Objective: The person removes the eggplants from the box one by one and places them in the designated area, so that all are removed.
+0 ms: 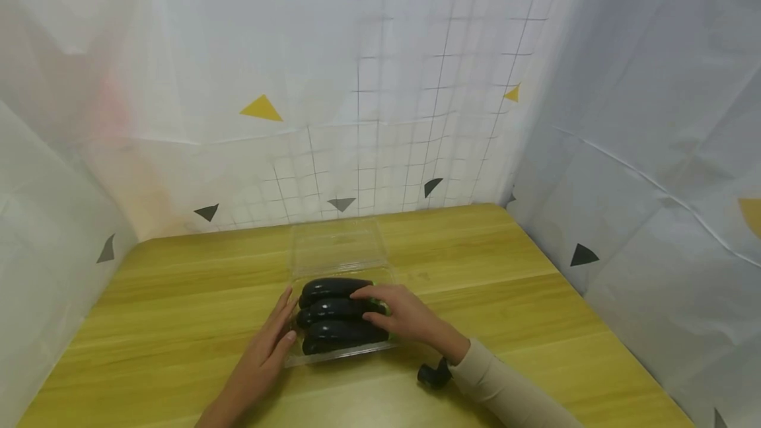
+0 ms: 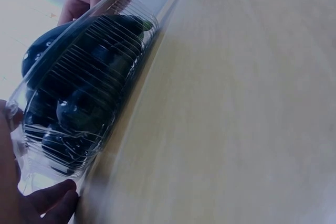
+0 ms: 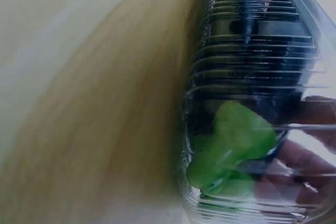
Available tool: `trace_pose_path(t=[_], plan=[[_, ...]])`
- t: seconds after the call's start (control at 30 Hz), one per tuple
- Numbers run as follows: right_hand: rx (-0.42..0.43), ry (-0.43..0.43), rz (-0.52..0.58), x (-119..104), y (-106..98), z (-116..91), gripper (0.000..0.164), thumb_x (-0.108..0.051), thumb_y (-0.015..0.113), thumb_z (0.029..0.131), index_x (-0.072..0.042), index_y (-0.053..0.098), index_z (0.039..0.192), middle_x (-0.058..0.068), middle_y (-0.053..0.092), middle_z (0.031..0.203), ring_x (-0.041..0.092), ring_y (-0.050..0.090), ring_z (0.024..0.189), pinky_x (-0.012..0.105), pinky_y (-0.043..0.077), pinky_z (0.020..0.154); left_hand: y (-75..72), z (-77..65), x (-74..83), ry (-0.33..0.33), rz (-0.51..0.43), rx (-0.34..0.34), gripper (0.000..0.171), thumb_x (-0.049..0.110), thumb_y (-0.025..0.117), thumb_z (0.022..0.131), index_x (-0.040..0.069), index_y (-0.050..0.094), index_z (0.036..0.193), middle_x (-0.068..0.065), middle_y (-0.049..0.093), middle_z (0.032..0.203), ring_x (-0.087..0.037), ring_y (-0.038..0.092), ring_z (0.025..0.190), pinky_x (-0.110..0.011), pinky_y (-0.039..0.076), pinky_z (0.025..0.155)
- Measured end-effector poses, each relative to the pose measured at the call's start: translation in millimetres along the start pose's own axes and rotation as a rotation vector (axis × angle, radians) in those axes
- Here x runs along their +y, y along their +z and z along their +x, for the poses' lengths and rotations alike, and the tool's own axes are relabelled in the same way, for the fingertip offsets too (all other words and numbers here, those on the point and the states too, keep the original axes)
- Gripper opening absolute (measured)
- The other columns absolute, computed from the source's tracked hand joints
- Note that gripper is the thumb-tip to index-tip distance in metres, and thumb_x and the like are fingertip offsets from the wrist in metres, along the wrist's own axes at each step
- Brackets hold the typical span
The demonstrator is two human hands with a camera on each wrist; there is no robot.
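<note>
Three dark, glossy eggplants (image 1: 335, 310) lie side by side in a clear plastic clamshell box (image 1: 339, 353), their stem ends toward the right. The box's clear lid (image 1: 337, 243) is folded open toward the back. My left hand (image 1: 265, 354) lies along the left end of the box, fingers extended and touching its side. From the right, my right hand (image 1: 407, 314) reaches over the rim and holds the middle eggplant near its stem end, thumb and fingers on either side. A green stem (image 3: 233, 145) shows through the ribbed wall in the right wrist view, with fingers beside it.
The box stands on a yellowish wood-grain table (image 1: 505, 276). White sheets (image 1: 309, 38) with triangles and grid lines enclose the back and sides. A small black device (image 1: 434, 375) sits by the right sleeve (image 1: 505, 382).
</note>
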State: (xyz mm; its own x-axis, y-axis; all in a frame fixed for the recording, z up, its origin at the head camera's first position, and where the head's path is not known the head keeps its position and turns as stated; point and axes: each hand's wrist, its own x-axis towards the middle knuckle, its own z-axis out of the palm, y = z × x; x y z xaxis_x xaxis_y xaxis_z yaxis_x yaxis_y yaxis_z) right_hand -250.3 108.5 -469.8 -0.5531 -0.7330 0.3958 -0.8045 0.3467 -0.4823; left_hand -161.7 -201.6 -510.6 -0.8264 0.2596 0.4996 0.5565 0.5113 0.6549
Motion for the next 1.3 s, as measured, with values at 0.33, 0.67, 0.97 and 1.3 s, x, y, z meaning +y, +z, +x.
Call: trace_pose_path(t=[0.33,0.67,0.97,1.3], plan=[[0.031,0.006,0.034,2.3,1.2,0.7,0.039,-0.011,0.073,0.099,-0.012,0.066,0.137,0.002,0.067,0.135,0.019,0.062,0.125,0.038,0.052,0.102,0.0,0.3,-2.0,0.003,-0.002,-0.002,0.053,0.002,0.053,0.107,-0.002,0.039,0.158,-0.014,0.023,0.170,-0.037,0.027,0.151,-0.013,0.014,0.117],[0.073,-0.023,0.044,-0.3,-1.5,1.1,0.038,-0.011,0.074,0.098,-0.010,0.067,0.136,0.004,0.068,0.134,0.020,0.063,0.124,0.040,0.053,0.101,-1.0,0.3,-3.1,0.020,-0.015,0.002,0.055,0.002,0.053,0.107,0.000,0.038,0.159,-0.014,0.023,0.170,-0.037,0.028,0.151,-0.013,0.015,0.117],[0.115,-0.042,0.060,-3.5,-7.9,2.3,0.038,-0.009,0.074,0.098,-0.008,0.068,0.135,0.005,0.069,0.133,0.022,0.064,0.122,0.040,0.055,0.099,-0.8,1.8,-4.4,0.046,-0.002,0.017,0.054,0.002,0.053,0.106,-0.002,0.038,0.158,-0.014,0.024,0.169,-0.037,0.028,0.151,-0.015,0.016,0.118],[0.170,-0.066,0.082,-7.7,-24.4,5.5,0.039,-0.008,0.075,0.097,-0.010,0.067,0.136,0.004,0.070,0.130,0.019,0.069,0.103,0.037,0.059,0.079,-1.7,1.6,-2.7,0.034,0.009,0.006,0.054,0.002,0.052,0.107,-0.003,0.038,0.158,-0.017,0.024,0.169,-0.037,0.029,0.150,-0.014,0.015,0.117]])
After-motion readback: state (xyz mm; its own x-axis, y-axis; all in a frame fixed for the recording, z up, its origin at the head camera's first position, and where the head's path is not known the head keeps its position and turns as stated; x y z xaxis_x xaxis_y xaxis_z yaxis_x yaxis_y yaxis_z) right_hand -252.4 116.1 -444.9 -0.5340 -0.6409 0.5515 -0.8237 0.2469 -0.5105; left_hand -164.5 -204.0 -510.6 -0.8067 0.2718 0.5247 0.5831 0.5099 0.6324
